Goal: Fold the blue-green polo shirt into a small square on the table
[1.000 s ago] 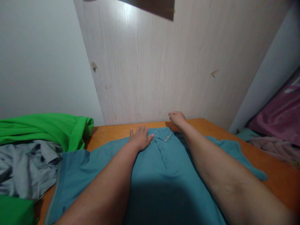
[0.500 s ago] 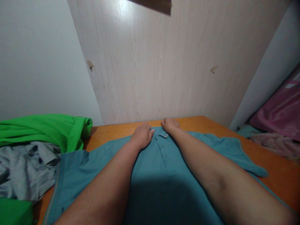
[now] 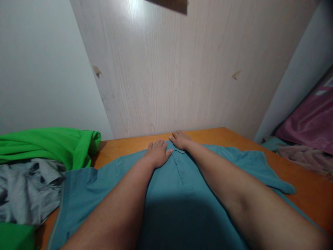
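A teal polo shirt (image 3: 169, 184) lies spread out, front side up, with its collar at the far end and its buttoned placket (image 3: 179, 168) in the middle. My left hand (image 3: 157, 153) rests flat on the shirt just left of the collar, fingers spread. On the other side of the neck, my right hand (image 3: 180, 139) lies over the collar with its fingers stretched out. Both hands cover parts of the collar. My forearms reach across the shirt's front, and a shadow falls on its lower part.
The shirt lies on an orange-brown wooden surface (image 3: 125, 144) that meets a wood-grain panel (image 3: 166, 76). To the left are a bright green cloth (image 3: 52, 140) and a crumpled grey garment (image 3: 31, 191). Pink fabric (image 3: 307, 121) and a mauve cloth (image 3: 304, 158) are at the right.
My right hand has shifted slightly left along the collar, and its fingers have uncurled. The left hand's fingers have spread a little; it stays in about the same place.
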A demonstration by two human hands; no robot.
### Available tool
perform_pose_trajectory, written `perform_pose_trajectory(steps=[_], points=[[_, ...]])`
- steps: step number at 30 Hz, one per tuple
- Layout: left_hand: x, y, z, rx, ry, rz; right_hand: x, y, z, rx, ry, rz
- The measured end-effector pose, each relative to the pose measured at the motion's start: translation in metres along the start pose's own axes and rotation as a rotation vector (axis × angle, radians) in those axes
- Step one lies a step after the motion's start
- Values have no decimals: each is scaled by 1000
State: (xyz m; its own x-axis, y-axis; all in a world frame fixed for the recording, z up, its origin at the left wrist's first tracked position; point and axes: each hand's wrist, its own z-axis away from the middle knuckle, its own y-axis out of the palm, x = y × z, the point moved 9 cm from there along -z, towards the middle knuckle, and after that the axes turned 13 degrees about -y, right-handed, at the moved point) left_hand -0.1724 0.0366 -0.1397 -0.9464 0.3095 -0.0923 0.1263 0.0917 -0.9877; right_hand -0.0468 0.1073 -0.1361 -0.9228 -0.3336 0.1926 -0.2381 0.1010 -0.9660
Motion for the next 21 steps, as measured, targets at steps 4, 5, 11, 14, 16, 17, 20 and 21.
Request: perform_pose_trajectory(steps=[4,5,11,14,16,17,20,21], points=[[-1,-12,0,-103,9,15,-3,10,-2,51,4,-14],[-2,-14,0,-120,13,22,-3,10,-3,53,2,-15],[-5,-3,-2,-43,19,3,-4,6,-3,20,5,-34],[-3,2,-3,-20,4,1,-5,-3,-4,-13,47,-37],[-2,3,-3,-3,-3,3,-6,-10,-6,-42,74,-37],[-3,4,-3,2,-2,3,-5,-12,-7,-51,77,-38],[-3,3,-3,2,3,11,1,-4,-7,-4,46,-26],[-3,4,-3,-1,2,15,2,2,-7,27,34,-18]])
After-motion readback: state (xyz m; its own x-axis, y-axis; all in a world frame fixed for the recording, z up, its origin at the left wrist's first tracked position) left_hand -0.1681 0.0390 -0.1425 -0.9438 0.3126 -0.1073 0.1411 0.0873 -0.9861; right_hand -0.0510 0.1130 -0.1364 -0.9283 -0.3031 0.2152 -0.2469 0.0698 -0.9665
